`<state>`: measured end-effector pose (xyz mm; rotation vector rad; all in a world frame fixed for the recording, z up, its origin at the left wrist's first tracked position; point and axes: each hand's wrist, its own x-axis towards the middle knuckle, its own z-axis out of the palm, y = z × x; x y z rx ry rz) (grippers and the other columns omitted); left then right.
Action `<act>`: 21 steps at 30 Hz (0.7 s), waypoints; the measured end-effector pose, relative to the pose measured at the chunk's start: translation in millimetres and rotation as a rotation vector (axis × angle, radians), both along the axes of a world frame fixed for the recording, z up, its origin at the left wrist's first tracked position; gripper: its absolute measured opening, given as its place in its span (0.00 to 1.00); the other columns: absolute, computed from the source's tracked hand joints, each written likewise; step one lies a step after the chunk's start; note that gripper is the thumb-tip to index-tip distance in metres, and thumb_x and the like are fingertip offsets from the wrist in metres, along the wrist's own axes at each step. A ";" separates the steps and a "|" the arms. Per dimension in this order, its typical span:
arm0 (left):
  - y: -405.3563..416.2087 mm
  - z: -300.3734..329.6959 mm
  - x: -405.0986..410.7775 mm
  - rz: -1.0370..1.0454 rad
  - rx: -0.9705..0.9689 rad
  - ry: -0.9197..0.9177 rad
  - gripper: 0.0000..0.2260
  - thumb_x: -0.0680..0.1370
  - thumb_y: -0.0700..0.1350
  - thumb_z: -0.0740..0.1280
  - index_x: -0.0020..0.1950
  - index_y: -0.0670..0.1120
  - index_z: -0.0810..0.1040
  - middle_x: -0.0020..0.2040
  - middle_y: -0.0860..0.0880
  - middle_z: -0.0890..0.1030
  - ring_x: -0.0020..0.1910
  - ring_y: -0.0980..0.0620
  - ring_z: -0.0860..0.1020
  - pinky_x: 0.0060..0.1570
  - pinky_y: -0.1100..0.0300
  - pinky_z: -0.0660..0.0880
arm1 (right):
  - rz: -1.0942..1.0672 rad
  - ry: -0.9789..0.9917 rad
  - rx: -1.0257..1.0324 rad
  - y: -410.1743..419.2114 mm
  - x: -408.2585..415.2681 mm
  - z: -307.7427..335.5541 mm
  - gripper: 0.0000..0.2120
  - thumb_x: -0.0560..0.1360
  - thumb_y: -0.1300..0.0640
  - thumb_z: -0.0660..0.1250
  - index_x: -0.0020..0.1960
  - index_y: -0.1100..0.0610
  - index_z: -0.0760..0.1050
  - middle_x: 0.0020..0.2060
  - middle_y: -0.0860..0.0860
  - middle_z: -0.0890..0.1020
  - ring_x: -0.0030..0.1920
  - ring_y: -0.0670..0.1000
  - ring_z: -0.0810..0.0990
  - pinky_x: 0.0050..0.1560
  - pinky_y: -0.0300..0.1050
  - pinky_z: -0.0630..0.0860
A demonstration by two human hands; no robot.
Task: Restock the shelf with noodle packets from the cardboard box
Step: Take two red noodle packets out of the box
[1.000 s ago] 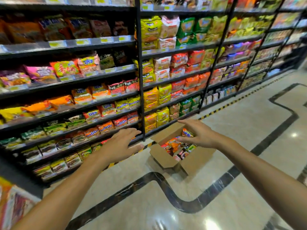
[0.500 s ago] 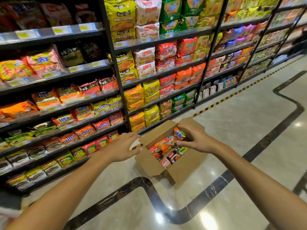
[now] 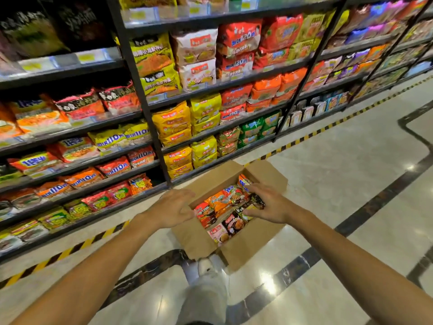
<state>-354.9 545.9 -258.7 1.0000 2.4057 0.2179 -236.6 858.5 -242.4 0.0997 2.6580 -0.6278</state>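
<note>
The right hand's fingers point(image 3: 254, 194) curl down over the packets point(image 3: 228, 208) at the 1 o'clock end of the box point(image 3: 248, 245), thumb tucked under a dark packet point(image 3: 255, 200); they appear to be closing on it, though whether it is truly gripped or only touched cannot be told. The left hand's fingers point(image 3: 185, 195) lie straight and relaxed over the box's 9 o'clock wall, holding nothing. Outward, the right hand point(image 3: 269, 205) is palm-down with its wrist bent, and the left hand point(image 3: 171, 208) is palm-down too. Both forearms reach in from the frame's lower corners, nearly straight.

The step in hand looks like picking a packet from the box, which sits open on the floor point(image 3: 339, 184) just in front of the shelf point(image 3: 145, 195). Next, the packet must likely be lifted clear and carried toward 10 o'clock, to a matching row on the lower shelves.
</note>
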 end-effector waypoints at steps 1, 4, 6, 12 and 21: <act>9.7 -8.5 -14.2 0.008 -0.018 -0.024 0.33 0.79 0.64 0.59 0.79 0.50 0.59 0.78 0.49 0.61 0.76 0.47 0.59 0.74 0.54 0.56 | 0.009 -0.013 -0.002 7.6 -15.7 -7.5 0.48 0.67 0.21 0.58 0.79 0.45 0.55 0.79 0.51 0.59 0.78 0.54 0.56 0.76 0.56 0.59; 35.8 -30.3 -52.9 0.028 -0.062 -0.091 0.38 0.74 0.68 0.54 0.79 0.48 0.58 0.79 0.48 0.60 0.77 0.46 0.58 0.75 0.54 0.54 | 0.023 -0.032 -0.006 28.7 -63.2 -29.1 0.51 0.65 0.17 0.52 0.80 0.45 0.53 0.80 0.50 0.56 0.79 0.55 0.53 0.77 0.57 0.57; 50.3 -46.6 -72.9 0.050 -0.065 -0.117 0.36 0.76 0.67 0.55 0.79 0.49 0.57 0.79 0.48 0.59 0.77 0.46 0.57 0.74 0.54 0.54 | 0.009 -0.059 -0.013 39.7 -91.2 -42.7 0.50 0.65 0.18 0.52 0.80 0.43 0.52 0.80 0.49 0.55 0.79 0.54 0.52 0.77 0.57 0.55; 78.9 -118.0 -113.8 0.164 -0.093 -0.214 0.52 0.61 0.78 0.38 0.80 0.52 0.54 0.81 0.48 0.53 0.79 0.46 0.53 0.75 0.54 0.50 | 0.090 -0.096 -0.048 66.7 -157.5 -108.6 0.41 0.69 0.22 0.52 0.78 0.36 0.50 0.79 0.47 0.58 0.78 0.52 0.55 0.76 0.52 0.58; 136.5 -293.3 -145.7 0.426 -0.176 -0.371 0.34 0.77 0.63 0.56 0.79 0.49 0.57 0.80 0.48 0.58 0.77 0.45 0.58 0.74 0.54 0.59 | 0.281 -0.260 -0.057 113.2 -239.0 -282.8 0.40 0.76 0.33 0.62 0.80 0.41 0.46 0.78 0.48 0.60 0.78 0.53 0.57 0.75 0.50 0.60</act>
